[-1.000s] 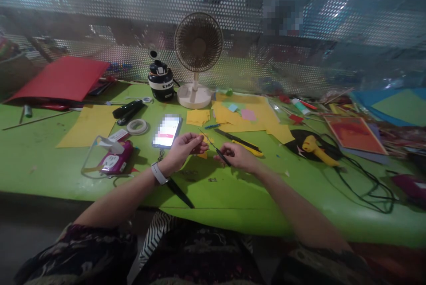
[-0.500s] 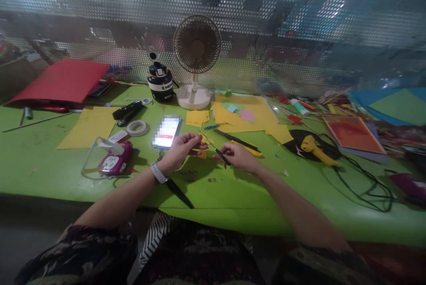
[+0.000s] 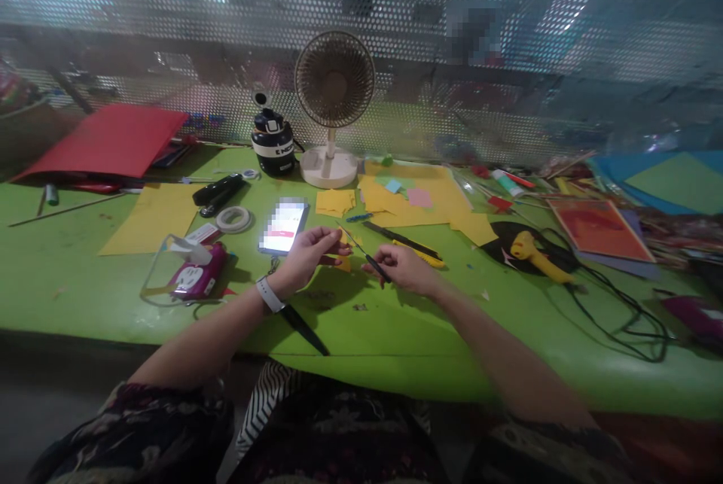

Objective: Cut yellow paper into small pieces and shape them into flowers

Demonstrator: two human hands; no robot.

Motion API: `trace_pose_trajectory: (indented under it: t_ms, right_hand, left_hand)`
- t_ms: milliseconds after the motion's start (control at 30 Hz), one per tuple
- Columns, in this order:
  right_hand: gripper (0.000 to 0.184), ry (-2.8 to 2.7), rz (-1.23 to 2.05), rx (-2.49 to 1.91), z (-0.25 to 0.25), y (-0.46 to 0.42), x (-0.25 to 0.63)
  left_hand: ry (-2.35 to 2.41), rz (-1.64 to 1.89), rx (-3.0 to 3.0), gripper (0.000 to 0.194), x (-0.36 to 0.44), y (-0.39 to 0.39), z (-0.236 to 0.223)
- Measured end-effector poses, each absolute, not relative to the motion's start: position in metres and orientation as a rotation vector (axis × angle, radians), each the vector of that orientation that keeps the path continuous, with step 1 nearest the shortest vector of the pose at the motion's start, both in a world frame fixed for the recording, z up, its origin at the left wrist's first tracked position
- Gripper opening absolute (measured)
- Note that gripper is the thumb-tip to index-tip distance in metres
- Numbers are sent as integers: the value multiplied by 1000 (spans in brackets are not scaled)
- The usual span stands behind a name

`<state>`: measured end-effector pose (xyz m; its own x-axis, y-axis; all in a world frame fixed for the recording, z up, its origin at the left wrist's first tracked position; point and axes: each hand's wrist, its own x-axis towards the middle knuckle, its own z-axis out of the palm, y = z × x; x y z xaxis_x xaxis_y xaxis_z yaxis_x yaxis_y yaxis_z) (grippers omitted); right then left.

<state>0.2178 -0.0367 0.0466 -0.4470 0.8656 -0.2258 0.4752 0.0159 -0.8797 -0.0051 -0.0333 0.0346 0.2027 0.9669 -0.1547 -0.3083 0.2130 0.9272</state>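
In the middle of the head view, my left hand (image 3: 308, 258) is closed in a pinch, with a small bit of yellow paper at its fingertips. My right hand (image 3: 404, 267) grips a slim pointed tool (image 3: 371, 262) with a black handle and a thin metal end. That end reaches up and left to the left fingertips; whether it touches the paper I cannot tell. Yellow scraps (image 3: 344, 262) lie below the hands. Just beyond my right hand rests a yellow box cutter (image 3: 423, 253), and a lit phone (image 3: 284, 226) lies beside my left hand.
A fan (image 3: 334, 92) and a dark bottle (image 3: 274, 145) stand at the back. Left are a stapler (image 3: 219, 194), a tape roll (image 3: 233, 220) and a purple tissue pack (image 3: 199, 273). Yellow sheets (image 3: 446, 190) lie behind the hands. Right is a yellow glue gun (image 3: 539, 257) with its cable.
Both hands stay nearly in place, still holding the tool and the paper bit. The whole view has shifted very slightly.
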Motion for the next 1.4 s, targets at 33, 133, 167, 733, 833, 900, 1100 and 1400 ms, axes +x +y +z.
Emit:
trace_pose_trajectory:
  t_ms: [33, 133, 167, 733, 833, 900, 1100, 1400]
  right_hand:
    - [52, -1927, 1407, -1376, 47, -37, 218]
    - [52, -1937, 1399, -1376, 47, -37, 217]
    - [52, -1936, 1399, -1377, 48, -38, 217]
    - [47, -1747, 1208, -1545, 55, -33, 217]
    - [44, -1815, 1084, -1619, 47, -28, 219]
    - [40, -1876, 972, -1648, 41, -25, 221]
    - [25, -2048, 646, -1766, 35, -19, 225]
    - [20, -2154, 488, -1838, 35, -16, 227]
  left_hand:
    - [924, 1086, 912, 30, -5, -33, 34]
    - [921, 1086, 923, 31, -6, -33, 32]
    - [919, 1087, 926, 31, -7, -32, 31]
    - [901, 1093, 829, 21, -10, -28, 26]
    - [890, 1101, 748, 22, -9, -26, 26]
    - [874, 1108, 719, 21, -9, -25, 26]
    - [811, 1101, 719, 16, -9, -24, 25]
    - [773, 1119, 740, 19, -8, -25, 25]
